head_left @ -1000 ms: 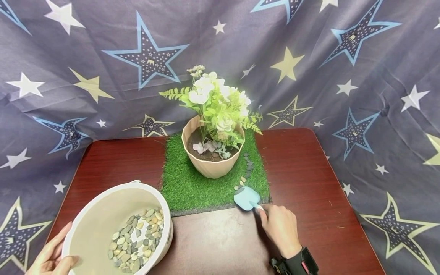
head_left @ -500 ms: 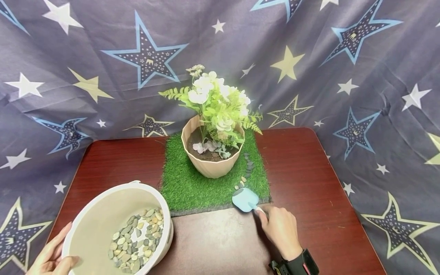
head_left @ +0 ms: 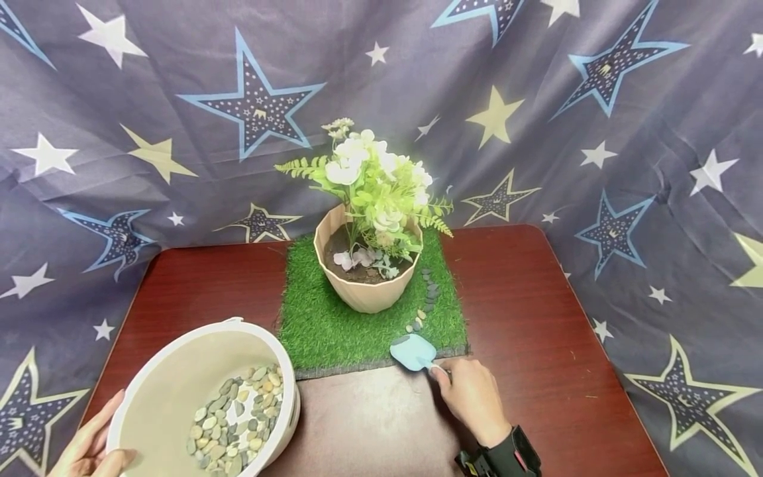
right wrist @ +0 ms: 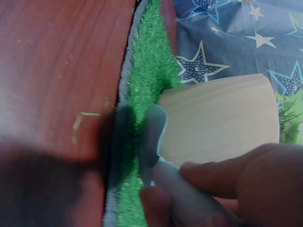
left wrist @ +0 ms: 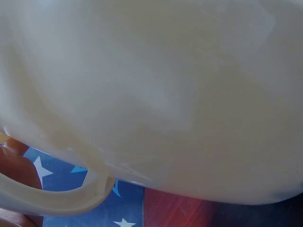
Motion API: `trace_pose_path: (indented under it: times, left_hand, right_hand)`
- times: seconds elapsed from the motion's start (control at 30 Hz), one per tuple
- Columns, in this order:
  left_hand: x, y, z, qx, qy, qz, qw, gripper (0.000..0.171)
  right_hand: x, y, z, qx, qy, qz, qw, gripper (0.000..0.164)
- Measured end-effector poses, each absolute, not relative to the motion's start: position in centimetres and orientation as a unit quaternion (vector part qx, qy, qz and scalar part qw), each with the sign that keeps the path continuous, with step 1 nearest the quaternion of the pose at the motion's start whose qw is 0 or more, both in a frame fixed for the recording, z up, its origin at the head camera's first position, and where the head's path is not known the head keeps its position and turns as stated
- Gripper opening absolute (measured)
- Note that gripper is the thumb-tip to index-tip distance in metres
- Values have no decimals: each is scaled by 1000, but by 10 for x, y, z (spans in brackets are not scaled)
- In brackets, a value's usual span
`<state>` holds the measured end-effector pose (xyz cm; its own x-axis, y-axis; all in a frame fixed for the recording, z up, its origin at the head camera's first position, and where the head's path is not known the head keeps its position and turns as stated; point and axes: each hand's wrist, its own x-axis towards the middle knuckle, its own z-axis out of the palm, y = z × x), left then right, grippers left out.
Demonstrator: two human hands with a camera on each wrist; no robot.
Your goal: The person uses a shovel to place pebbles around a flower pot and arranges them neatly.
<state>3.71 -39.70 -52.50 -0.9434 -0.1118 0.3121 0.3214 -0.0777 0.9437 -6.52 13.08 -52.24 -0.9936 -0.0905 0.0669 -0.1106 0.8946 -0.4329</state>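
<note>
My left hand point(head_left: 89, 445) grips the rim of a cream bucket point(head_left: 155, 371) at the front left, thumb over the edge. The bucket tilts, showing several grey and tan pebbles point(head_left: 235, 424) inside. Its pale wall point(left wrist: 165, 104) fills most of the left wrist view, with fingers point(left wrist: 19, 163) by a curved handle point(left wrist: 61, 201). My right hand point(head_left: 473, 397) holds a small light-blue hand shovel point(head_left: 414, 352) by its handle. The blade is over the front edge of the grass mat point(head_left: 334, 341), a dark grey patch at its tip. A winding row of stones point(head_left: 432, 291) lies just beyond.
A beige flowerpot point(head_left: 366, 296) with soil and white flowers point(head_left: 381, 179) stands on the mat. Around it is a reddish-brown table point(head_left: 524, 305). A star-patterned cloth point(head_left: 417, 79) hangs behind and at the sides.
My right hand has moved the shovel a little left, away from the stone row. A dark stone near the row's front end now shows. My left hand keeps its grip on the bucket.
</note>
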Motion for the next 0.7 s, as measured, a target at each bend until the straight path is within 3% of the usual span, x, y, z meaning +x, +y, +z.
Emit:
trace_pose_path:
  times: [0.37, 0.47, 0.7]
  left_hand:
    - [37, -394, -525, -63, -667, -726, 154, 95]
    - [37, -393, -524, -58, -669, -724, 159, 95]
    - [36, -393, -525, -64, -667, -724, 166, 95]
  right_hand:
    - [-81, 127, -505, 59, -975, 211, -46, 24]
    - [-85, 127, -500, 78, -974, 208, -47, 22]
    - [-92, 128, -488, 130, -972, 186, -56, 38]
